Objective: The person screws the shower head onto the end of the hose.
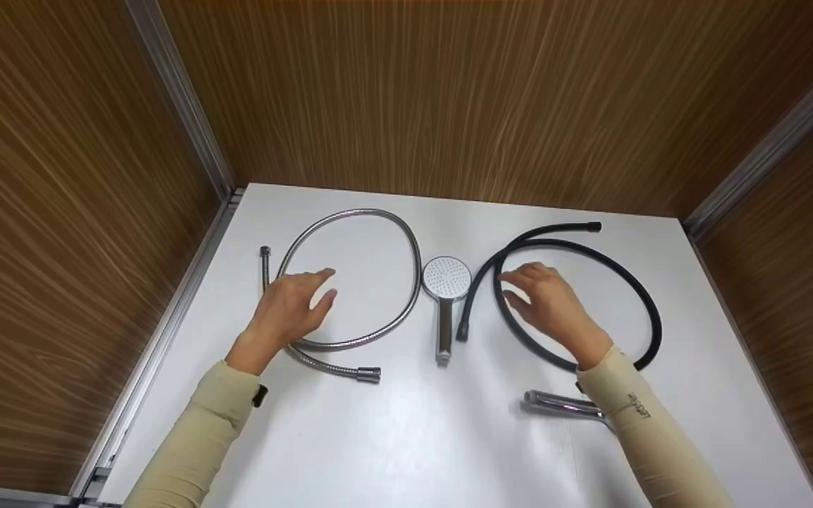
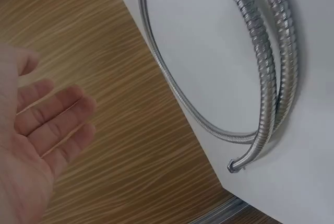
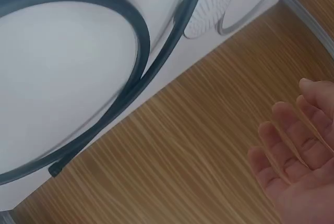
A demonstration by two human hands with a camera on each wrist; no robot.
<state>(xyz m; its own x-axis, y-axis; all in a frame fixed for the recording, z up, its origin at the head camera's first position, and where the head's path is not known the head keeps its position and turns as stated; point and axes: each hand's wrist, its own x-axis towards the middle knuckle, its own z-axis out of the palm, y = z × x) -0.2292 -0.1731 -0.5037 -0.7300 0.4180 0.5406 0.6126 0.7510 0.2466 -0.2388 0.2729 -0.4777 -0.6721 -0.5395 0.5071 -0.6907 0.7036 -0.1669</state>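
My left hand (image 1: 288,305) hovers over the left side of a looped silver metal shower hose (image 1: 417,264), its fingers relaxed and holding nothing. In the left wrist view the palm and loosely spread fingers (image 2: 55,122) are bare. Over the left part of a coiled black shower hose (image 1: 650,303) is my right hand (image 1: 546,300), likewise holding nothing, thumb apart from the fingers. Between the two hoses lies a round shower head (image 1: 447,279) with its spray face up and its handle toward me. A second, chrome shower handset (image 1: 562,404) lies under my right forearm, partly hidden by the sleeve.
A white table (image 1: 378,451) carries all these things. Brown wood-grain panels (image 1: 449,92) stand behind it and on both sides, joined by metal corner posts (image 1: 181,92). The silver hose's end fitting (image 1: 369,375) points right, in front of its loop.
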